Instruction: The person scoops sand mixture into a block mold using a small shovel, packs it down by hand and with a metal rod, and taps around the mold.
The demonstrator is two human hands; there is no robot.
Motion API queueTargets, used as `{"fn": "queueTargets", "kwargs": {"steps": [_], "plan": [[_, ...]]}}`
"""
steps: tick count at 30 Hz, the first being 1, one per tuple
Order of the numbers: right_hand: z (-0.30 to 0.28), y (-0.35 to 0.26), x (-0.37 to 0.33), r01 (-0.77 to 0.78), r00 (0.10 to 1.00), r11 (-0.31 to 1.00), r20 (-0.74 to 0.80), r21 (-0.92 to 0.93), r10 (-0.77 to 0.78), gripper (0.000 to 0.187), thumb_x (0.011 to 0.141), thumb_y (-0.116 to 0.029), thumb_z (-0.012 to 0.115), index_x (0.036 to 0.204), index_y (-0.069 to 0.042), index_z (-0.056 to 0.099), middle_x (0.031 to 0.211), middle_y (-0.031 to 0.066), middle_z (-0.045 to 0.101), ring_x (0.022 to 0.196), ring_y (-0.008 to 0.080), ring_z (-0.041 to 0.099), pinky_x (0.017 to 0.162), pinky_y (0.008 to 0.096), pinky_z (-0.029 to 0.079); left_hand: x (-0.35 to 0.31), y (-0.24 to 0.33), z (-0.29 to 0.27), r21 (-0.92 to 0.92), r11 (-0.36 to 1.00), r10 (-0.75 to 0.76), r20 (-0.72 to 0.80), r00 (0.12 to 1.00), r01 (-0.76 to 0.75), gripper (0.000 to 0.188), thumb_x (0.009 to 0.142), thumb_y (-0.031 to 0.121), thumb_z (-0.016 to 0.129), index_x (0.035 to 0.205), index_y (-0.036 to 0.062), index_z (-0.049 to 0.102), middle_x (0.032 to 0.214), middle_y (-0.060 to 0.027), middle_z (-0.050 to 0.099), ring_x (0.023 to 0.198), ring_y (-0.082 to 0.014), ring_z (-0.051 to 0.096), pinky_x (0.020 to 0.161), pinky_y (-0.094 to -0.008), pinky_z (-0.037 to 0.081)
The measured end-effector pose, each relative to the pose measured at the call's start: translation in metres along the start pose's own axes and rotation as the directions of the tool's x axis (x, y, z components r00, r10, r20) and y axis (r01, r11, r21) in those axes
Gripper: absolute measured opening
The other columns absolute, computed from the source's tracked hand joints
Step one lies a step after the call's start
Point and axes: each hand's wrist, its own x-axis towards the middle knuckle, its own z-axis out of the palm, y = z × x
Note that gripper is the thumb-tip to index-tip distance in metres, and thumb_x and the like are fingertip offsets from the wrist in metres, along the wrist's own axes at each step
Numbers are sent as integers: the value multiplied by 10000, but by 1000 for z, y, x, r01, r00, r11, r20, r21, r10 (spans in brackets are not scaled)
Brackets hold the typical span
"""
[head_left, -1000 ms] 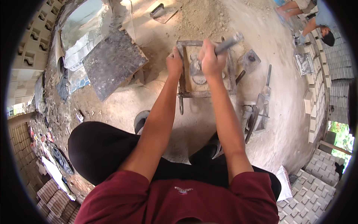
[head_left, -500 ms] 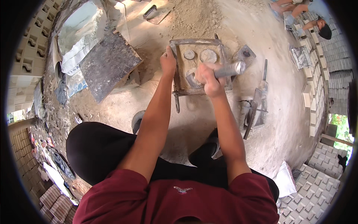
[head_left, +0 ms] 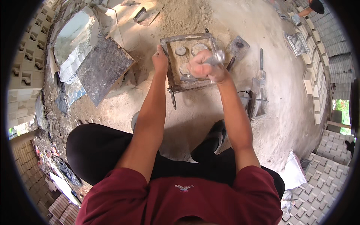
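A dark rectangular mould frame [head_left: 187, 37] lies on the ground ahead of me, its inside covered with pale sand. Round grey discs sit in it: a small disc [head_left: 180, 50], a larger disc [head_left: 197, 47] and another, partly covered disc [head_left: 184, 68]. My left hand [head_left: 160, 62] is closed at the frame's left side near the far corner, thumb on the bar. Above the frame's right half, my right hand [head_left: 206, 67], somewhat blurred, grips a grey round-handled tool [head_left: 218, 57]. The handle's shiny end points up, and a flat blade shows low beside the discs; its tip is hidden.
A dark board [head_left: 103, 69] leans at left by a white sack [head_left: 77, 48]. Loose sand [head_left: 183, 17] is heaped beyond the frame. Right of it lie a square metal plate [head_left: 238, 47] and long-handled metal tools [head_left: 258, 90]. Pale blocks [head_left: 313, 86] line the right, near another person's arm [head_left: 304, 12].
The tool in my right hand has tilted, its handle swinging from pointing right to pointing up. The whole view has shifted slightly. My left hand keeps its place on the frame.
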Motion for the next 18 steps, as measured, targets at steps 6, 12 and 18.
{"fn": "queueTargets", "kwargs": {"steps": [6,12,18], "plan": [[23,-5,-14,-14,922,998,-387,-56,-9,513,975,-373,514,563,-107,363,502,-53,311,445,76,265,434,272,187,0,3,-4,26,1000,-7,3,1000,7,615,983,478,430,734,-58,600,662,-30,546,645,-126,455,618,-335,410],[17,-21,-15,-220,926,974,-327,-60,189,355,911,-231,611,628,-19,587,532,-60,412,498,38,344,444,271,264,-5,9,-4,53,998,-30,33,999,28,618,983,480,427,736,-60,597,661,-33,548,646,-126,456,619,-328,409],[37,-13,-5,-169,854,983,-509,-76,107,333,895,-127,563,580,-38,501,526,-65,373,489,32,303,443,270,220,1,8,0,-7,999,-48,26,999,48,605,985,472,429,760,-61,607,679,-42,568,655,-129,472,636,-338,418]]}}
